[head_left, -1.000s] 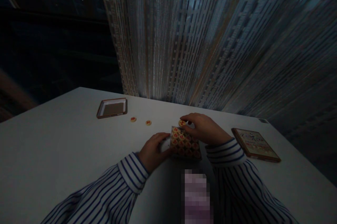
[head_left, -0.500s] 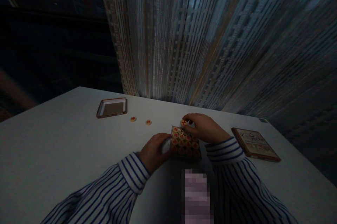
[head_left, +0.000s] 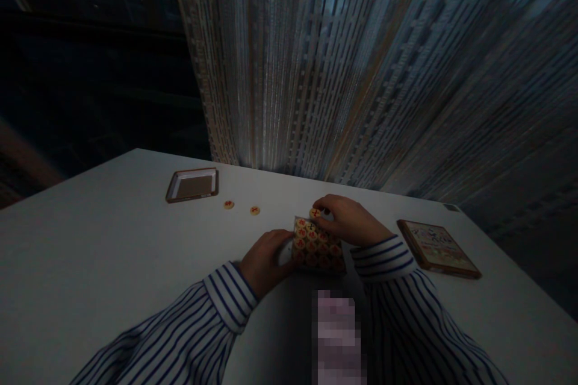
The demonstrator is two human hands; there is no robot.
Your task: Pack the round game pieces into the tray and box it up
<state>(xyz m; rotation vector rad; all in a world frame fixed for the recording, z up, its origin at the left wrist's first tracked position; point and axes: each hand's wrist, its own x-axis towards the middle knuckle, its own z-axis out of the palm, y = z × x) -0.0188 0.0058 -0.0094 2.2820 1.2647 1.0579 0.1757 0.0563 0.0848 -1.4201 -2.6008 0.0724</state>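
A clear-looking pack of Chinese chess pieces [head_left: 318,246] lies in front of me, its round discs in rows with red characters and at least one black one. My left hand [head_left: 267,259] grips the pack's left side between thumb and fingers. At the pack's far edge, my right hand [head_left: 347,219] pinches one red-marked Chinese chess piece [head_left: 315,212] between thumb and fingertips. The right hand hides part of the pack's upper right. Two loose pieces lie farther left on the table, a red-marked disc [head_left: 229,205] and another disc [head_left: 255,210].
On the white table [head_left: 149,240], an open shallow lid or tray [head_left: 195,185] stands at the back left. A flat box with a printed cover [head_left: 440,249] lies to the right. Behind the table hangs a string curtain [head_left: 289,71]. A small card-like thing [head_left: 451,208] sits at the far right edge.
The piece in my right hand has shifted very slightly down towards the pack. My left hand stays on the pack's side, and the loose pieces have not moved.
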